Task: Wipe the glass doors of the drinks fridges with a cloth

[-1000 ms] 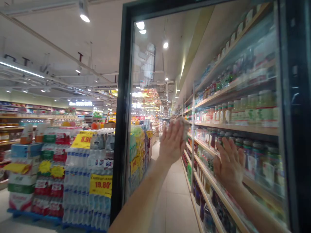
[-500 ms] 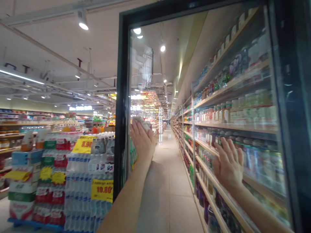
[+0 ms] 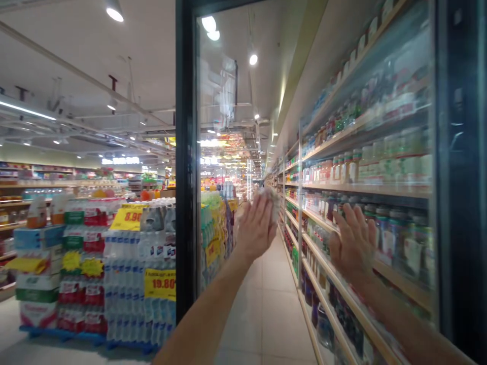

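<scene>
My left hand (image 3: 254, 229) presses a pale cloth (image 3: 272, 196) against the glass pane of a dark-framed door (image 3: 186, 152). Its fingers lie together over the cloth, whose far side is hidden. To the right, my right hand (image 3: 353, 241) is raised near the same pane with its fingers apart, holding nothing. Whether its palm touches the glass I cannot tell. Bottles on shelves (image 3: 403, 157) show beyond the pane, partly blurred.
Left of the door stand stacked packs of bottled water (image 3: 125, 284) with yellow price signs (image 3: 131, 217), beside red-and-green packs and boxes (image 3: 38, 289). A tiled aisle (image 3: 272, 304) runs ahead along the long shelves. The door's thick dark right edge (image 3: 454, 167) is close by.
My left hand has slid the cloth rightward across the glass, from near the left frame towards the middle. My right hand stays in nearly the same place. The view has shifted slightly.
</scene>
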Motion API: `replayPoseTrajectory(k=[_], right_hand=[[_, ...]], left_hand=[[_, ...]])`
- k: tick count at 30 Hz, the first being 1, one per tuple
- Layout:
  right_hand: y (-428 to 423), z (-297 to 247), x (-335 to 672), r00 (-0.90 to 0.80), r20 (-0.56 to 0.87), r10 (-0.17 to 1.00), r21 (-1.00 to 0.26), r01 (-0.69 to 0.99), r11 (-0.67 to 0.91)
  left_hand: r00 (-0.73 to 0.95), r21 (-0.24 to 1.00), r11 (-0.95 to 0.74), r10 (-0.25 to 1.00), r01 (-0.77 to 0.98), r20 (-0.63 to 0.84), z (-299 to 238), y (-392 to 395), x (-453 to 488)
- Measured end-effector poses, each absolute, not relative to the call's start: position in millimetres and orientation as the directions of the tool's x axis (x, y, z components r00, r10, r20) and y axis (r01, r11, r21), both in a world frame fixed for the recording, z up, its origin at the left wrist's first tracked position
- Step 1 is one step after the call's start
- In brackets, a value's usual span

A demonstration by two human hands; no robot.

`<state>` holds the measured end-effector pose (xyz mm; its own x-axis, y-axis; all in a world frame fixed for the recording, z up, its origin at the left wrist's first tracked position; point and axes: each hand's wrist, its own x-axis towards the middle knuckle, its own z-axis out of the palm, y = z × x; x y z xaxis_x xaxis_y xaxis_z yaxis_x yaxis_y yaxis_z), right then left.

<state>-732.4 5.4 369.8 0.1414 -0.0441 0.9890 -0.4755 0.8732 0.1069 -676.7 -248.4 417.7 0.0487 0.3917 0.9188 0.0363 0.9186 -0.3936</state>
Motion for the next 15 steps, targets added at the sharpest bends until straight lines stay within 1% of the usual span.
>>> replayPoseTrajectory(k=[1, 2, 3, 5, 6, 7, 8, 9, 11, 12, 13, 14, 15], right_hand=[[5, 370, -732, 0.142, 0.989, -0.045, 0.108, -0.478, 0.872], [5, 370, -732, 0.142, 0.989, -0.045, 0.108, -0.480, 0.871], [5, 370, -732, 0.141, 0.989, -0.046, 0.109, -0.483, 0.869], [5, 370, -732, 0.134, 0.990, -0.048, 0.108, -0.484, 0.868], [4, 370, -731, 0.131, 0.991, -0.043, 0.101, -0.484, 0.869], [4, 370, -731, 0.127, 0.991, -0.036, 0.094, -0.483, 0.871], [4, 370, -731, 0.126, 0.992, -0.032, 0.089, -0.480, 0.873], [4, 370, -731, 0.128, 0.991, -0.031, 0.089, -0.476, 0.875], [5, 370, -732, 0.143, 0.989, -0.035, 0.099, -0.466, 0.879], [5, 370, -732, 0.153, 0.987, -0.041, 0.108, -0.461, 0.881], [5, 370, -732, 0.160, 0.986, -0.047, 0.117, -0.459, 0.881], [5, 370, -733, 0.165, 0.985, -0.049, 0.120, -0.458, 0.881], [6, 370, -733, 0.166, 0.985, -0.048, 0.120, -0.458, 0.881]], left_hand=[[0.027, -0.436, 0.899, 0.435, 0.042, 0.900, 415, -251, -676], [0.038, -0.413, 0.910, 0.412, 0.033, 0.911, 413, -257, -674], [0.082, -0.327, 0.945, 0.325, 0.015, 0.942, 413, -266, -672], [0.209, -0.079, 0.997, 0.077, -0.003, 0.975, 411, -285, -668], [0.254, 0.012, 1.000, -0.012, 0.005, 0.967, 409, -292, -666], [0.269, 0.045, 0.999, -0.048, 0.016, 0.962, 405, -294, -665], [0.253, 0.017, 1.000, -0.023, 0.025, 0.967, 398, -293, -664], [0.204, -0.067, 0.997, 0.058, 0.035, 0.977, 391, -288, -663], [0.066, -0.298, 0.952, 0.294, 0.071, 0.954, 378, -275, -663], [0.013, -0.384, 0.919, 0.384, 0.090, 0.923, 373, -269, -663], [-0.012, -0.413, 0.906, 0.416, 0.094, 0.909, 371, -266, -663], [-0.002, -0.377, 0.923, 0.378, 0.079, 0.926, 371, -264, -663], [0.039, -0.285, 0.957, 0.283, 0.054, 0.958, 373, -264, -663]])
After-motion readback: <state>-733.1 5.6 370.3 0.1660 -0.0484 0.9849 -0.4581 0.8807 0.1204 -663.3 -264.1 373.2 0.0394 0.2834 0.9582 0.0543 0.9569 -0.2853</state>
